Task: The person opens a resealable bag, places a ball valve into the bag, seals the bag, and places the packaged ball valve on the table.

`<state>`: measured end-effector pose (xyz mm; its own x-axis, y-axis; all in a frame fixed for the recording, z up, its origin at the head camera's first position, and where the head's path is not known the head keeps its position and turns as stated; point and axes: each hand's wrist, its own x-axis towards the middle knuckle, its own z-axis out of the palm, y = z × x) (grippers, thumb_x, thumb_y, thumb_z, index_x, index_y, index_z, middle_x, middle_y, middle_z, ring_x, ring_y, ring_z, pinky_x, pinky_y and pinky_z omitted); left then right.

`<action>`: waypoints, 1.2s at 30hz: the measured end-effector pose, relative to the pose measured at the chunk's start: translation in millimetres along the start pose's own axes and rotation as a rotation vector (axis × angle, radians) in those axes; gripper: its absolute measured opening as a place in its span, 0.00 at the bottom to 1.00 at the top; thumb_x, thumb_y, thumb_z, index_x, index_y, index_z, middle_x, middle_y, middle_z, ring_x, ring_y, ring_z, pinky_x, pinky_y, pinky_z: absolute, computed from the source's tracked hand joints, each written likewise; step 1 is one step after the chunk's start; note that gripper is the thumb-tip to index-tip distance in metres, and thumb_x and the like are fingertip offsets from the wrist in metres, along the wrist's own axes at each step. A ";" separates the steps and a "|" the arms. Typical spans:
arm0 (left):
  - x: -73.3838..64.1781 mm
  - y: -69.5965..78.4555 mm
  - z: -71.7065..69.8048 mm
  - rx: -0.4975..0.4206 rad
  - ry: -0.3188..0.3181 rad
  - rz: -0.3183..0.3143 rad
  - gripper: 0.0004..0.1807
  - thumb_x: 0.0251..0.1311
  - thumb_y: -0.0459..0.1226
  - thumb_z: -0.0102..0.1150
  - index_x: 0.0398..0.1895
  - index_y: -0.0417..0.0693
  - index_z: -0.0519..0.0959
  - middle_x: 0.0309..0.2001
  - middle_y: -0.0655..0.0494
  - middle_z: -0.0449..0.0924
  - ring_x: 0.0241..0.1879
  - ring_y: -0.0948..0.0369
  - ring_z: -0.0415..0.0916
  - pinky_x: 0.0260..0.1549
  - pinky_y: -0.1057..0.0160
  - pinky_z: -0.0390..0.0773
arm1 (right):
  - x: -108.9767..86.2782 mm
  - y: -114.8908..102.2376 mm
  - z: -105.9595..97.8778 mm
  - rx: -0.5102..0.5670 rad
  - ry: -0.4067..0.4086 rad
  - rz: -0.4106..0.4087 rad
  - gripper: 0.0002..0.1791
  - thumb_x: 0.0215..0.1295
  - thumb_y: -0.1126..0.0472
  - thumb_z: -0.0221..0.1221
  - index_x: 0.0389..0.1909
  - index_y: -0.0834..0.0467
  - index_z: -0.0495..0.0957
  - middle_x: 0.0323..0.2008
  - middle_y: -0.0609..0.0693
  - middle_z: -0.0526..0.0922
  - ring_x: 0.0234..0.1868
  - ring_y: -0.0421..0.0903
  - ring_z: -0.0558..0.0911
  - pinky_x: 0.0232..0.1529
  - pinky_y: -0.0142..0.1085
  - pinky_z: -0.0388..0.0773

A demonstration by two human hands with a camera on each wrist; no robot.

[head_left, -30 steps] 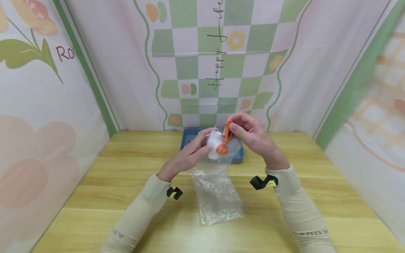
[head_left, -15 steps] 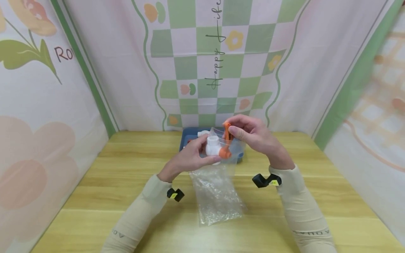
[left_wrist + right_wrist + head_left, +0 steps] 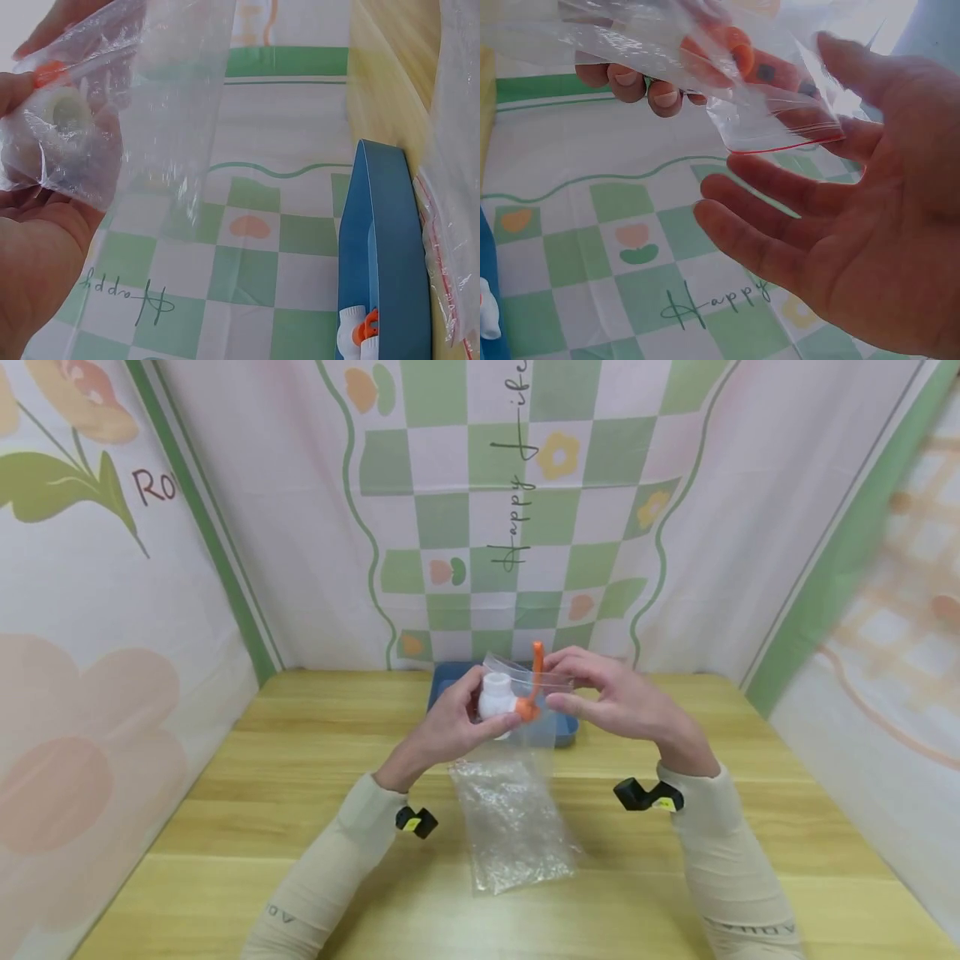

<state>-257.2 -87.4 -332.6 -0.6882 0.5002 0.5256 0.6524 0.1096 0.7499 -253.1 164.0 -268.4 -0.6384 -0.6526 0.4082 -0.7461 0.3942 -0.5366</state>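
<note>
My left hand grips a white plastic ball valve with an orange handle, above the table's far middle. A clear zip bag is around the valve; its film covers the white body in the left wrist view. My right hand is at the bag's right end. In the right wrist view, the fingers are extended and spread, and the thumb is apart from them. The index finger shows behind the bag near its red-lined edge. The orange handle shows through the film there.
A blue tray stands behind and below the hands. It holds white and orange plastic pieces. Flat clear plastic bags lie on the wooden table nearer to me. Printed cloth hangs at the back and both sides.
My right hand has let go of the orange handle and shifted right and slightly down. The valve has moved a little left in my left hand, turning more upright.
</note>
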 end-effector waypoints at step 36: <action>-1.6 1.6 -3.1 -0.075 0.078 -0.018 0.06 0.61 0.30 0.64 0.32 0.42 0.74 0.30 0.56 0.72 0.24 0.64 0.65 0.23 0.71 0.65 | 1.3 0.9 -5.8 -0.036 0.080 -0.099 0.08 0.63 0.68 0.64 0.30 0.50 0.82 0.25 0.40 0.82 0.27 0.36 0.79 0.32 0.28 0.77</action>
<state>-256.1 -90.7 -331.0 -0.7243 0.4299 0.5390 0.6159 0.0522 0.7861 -255.7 167.3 -264.1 -0.5734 -0.6363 0.5161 -0.8115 0.3546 -0.4644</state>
